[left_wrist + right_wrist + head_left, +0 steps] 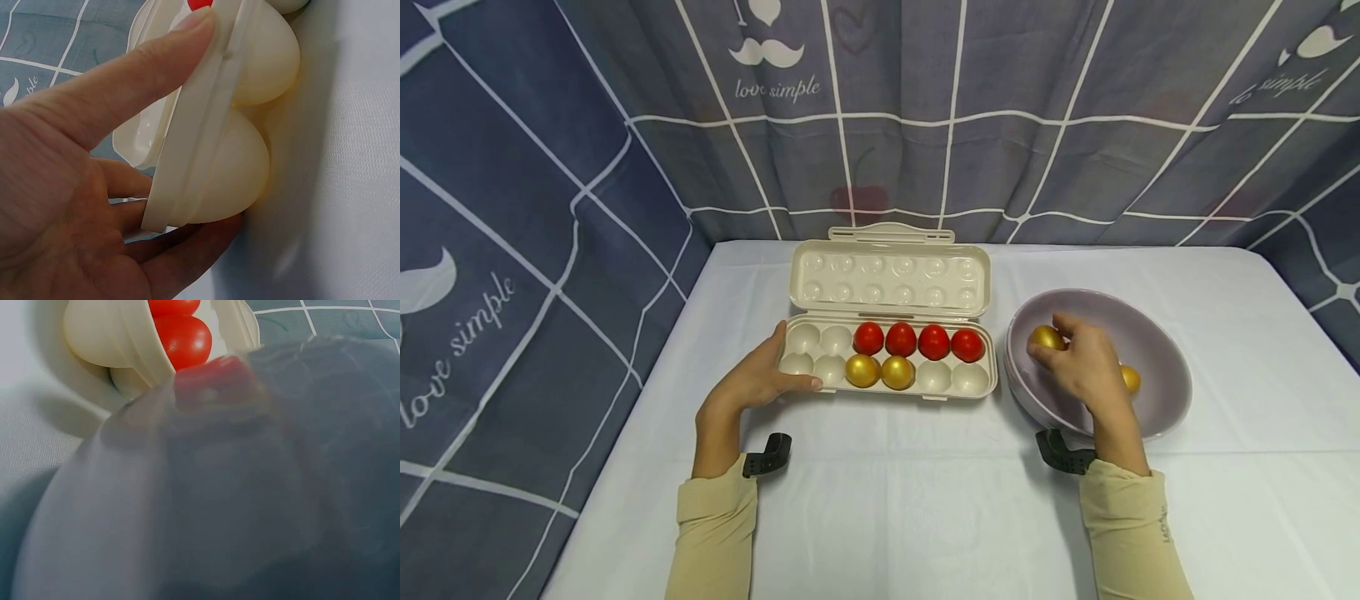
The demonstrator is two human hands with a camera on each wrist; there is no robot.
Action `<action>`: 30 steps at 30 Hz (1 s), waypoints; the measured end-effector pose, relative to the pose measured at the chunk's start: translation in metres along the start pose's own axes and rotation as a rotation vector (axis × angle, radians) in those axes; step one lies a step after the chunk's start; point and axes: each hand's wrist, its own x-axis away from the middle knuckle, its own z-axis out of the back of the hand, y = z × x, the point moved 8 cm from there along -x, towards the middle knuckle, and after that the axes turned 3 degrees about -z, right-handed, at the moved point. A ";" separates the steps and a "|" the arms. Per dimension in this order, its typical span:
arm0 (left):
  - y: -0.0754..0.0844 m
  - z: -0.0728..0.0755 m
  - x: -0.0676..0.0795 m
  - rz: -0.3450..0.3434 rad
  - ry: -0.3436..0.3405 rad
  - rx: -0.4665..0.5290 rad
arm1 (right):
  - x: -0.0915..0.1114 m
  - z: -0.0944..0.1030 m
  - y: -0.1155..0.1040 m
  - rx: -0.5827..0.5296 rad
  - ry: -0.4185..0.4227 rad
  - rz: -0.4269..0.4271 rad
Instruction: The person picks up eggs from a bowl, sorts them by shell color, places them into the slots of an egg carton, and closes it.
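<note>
My left hand (758,375) grips the left end of a cream egg box (800,364), with the thumb along its front edge. In the left wrist view, the fingers (187,262) curl round the end of the egg box (206,169). Several red eggs (901,340) fill cups of the back row, and two golden eggs (862,371) sit side by side in the front row. Over a grey-mauve bowl (1165,400), my right hand (1086,362) pinches a golden egg (1047,337) between thumb and fingers. Another golden egg (1130,379) lies in the bowl, partly hidden by that hand.
The box's lid (891,279) is folded back towards the curtain (895,158). A white cloth (880,500) covers the table. Filling most of the right wrist view, the bowl's outer wall (206,506) hides the right hand there.
</note>
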 end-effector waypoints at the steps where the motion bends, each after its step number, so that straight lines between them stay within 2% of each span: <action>1: 0.000 0.000 0.000 0.001 0.001 -0.003 | 0.000 -0.001 0.000 0.007 -0.011 0.004; 7: 0.001 0.000 0.001 0.001 -0.004 -0.016 | -0.002 -0.009 -0.004 0.071 -0.057 0.064; 12: -0.004 -0.002 0.002 0.041 -0.015 -0.034 | -0.002 -0.018 -0.006 0.076 -0.099 0.107; 16: -0.005 -0.004 0.003 0.042 -0.021 -0.042 | -0.001 -0.023 -0.009 0.084 -0.122 0.135; 24: -0.004 -0.003 0.001 0.024 -0.019 -0.041 | -0.001 -0.032 -0.012 0.124 -0.198 0.139; 30: -0.003 -0.003 0.000 0.026 -0.016 -0.035 | 0.000 -0.033 -0.011 0.141 -0.214 0.130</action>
